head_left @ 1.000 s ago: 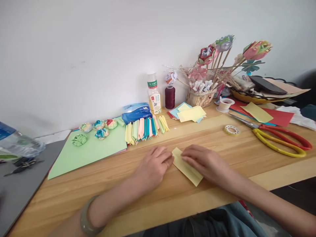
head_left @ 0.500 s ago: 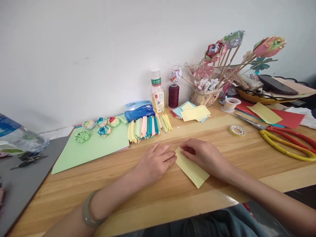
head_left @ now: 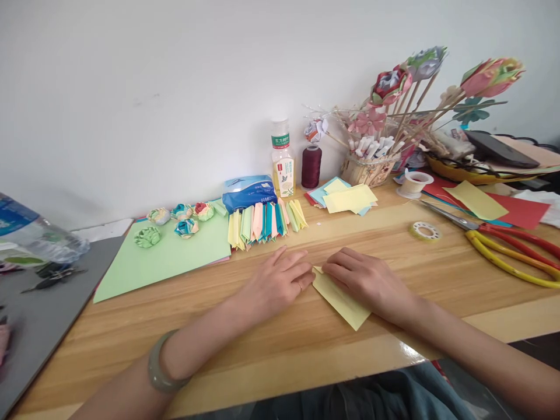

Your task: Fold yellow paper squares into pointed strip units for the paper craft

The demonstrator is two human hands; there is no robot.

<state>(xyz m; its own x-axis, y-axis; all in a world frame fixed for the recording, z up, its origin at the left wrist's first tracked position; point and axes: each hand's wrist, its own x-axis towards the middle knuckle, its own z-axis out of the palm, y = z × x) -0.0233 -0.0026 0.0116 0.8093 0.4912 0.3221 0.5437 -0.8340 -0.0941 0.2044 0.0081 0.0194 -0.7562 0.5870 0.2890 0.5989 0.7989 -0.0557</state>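
A yellow slip of paper (head_left: 343,300) lies slantwise on the table, its far corner turned over in a small fold. My right hand (head_left: 365,280) bends over its right side, fingers together and pressed on the folded corner; the thumb is mostly hidden. With fingers spread, my left hand (head_left: 277,280) lies flat on the wood, its lower fingers touching the paper's left corner. Just beyond the hands stands a row of folded paper pieces (head_left: 265,221) in yellow, green, pink and blue.
Several folded paper flowers (head_left: 186,227) rest on green sheets (head_left: 161,268) at the left. Behind are a tissue pack (head_left: 249,192), a bottle (head_left: 283,166), purple thread (head_left: 311,168) and paper slips (head_left: 350,199). Scissors (head_left: 481,230), a tape roll (head_left: 425,231) and a white spool (head_left: 413,184) lie right.
The right fingers have come down flat onto the paper's far corner, which is now turned over. My left hand stays at the paper's left corner. The view has shifted slightly.
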